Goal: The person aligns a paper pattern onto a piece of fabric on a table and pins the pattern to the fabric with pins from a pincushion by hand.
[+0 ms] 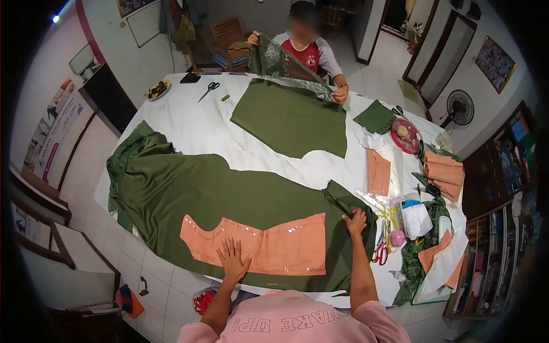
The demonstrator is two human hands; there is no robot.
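My left hand (233, 260) lies flat with fingers spread on an orange pattern piece (291, 243), which has small clear marks along its edges. The piece rests on a large spread of dark green fabric (189, 188). On the right, my right hand (355, 222) has its fingers curled on the green fabric where a folded flap (337, 197) rises; it seems to grip the fold. Bunched green fabric and patterned green lace (123, 154) lie at the left end. Red-handled scissors (380, 253) lie right of my right hand.
Across the white table (200, 131), another person (303, 54) holds up green lace (286, 68) over a cut green piece (291, 120). Black scissors (209, 91), a plate (158, 90), a red dish (405, 136), a plastic container (414, 217) and orange pieces (444, 173) lie around.
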